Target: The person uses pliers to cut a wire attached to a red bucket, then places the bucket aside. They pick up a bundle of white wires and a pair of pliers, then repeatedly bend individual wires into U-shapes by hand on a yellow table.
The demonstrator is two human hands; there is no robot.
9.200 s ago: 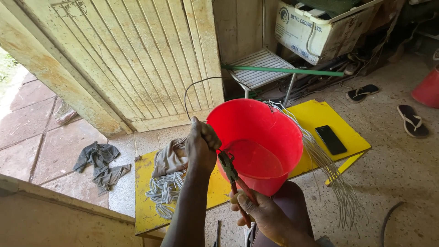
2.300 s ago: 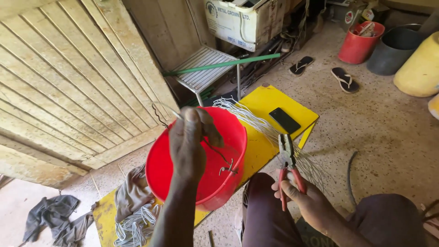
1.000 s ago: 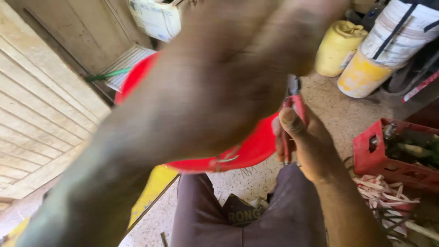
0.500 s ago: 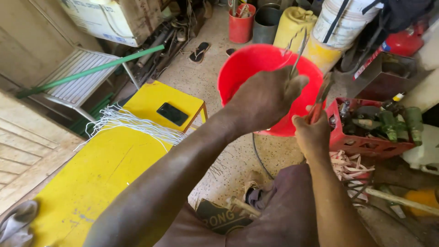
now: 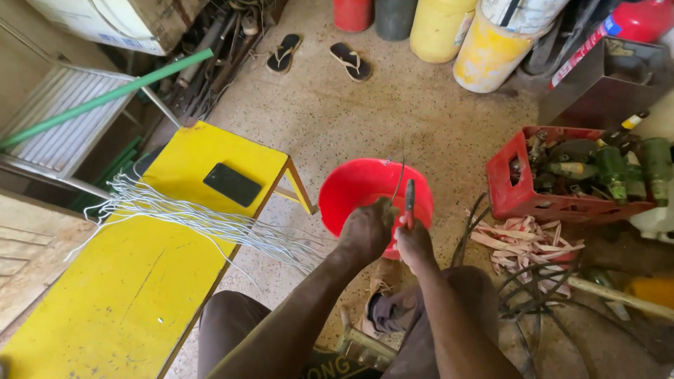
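Phone [image 5: 232, 184] on bench [image 5: 126, 295]; bucket [image 5: 358, 189] right of it.

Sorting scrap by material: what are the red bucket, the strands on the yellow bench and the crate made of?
Red bucket: likely plastic, smooth with uniform colour. Strands: apparently thin pale-grey metal wire, kinked. Red crate: moulded plastic, scuffed and grimy.

Informal workshop or storage yard. Indicators: bare speckled concrete floor [image 5: 365, 112]; yellow workbench [image 5: 140, 281] carrying a bundle of cut wire [image 5: 196, 221]; red crate [image 5: 554, 186] of old bottles; plastic drums [image 5: 491, 42]; coiled cable [image 5: 526, 295] and scrap strips on the floor.
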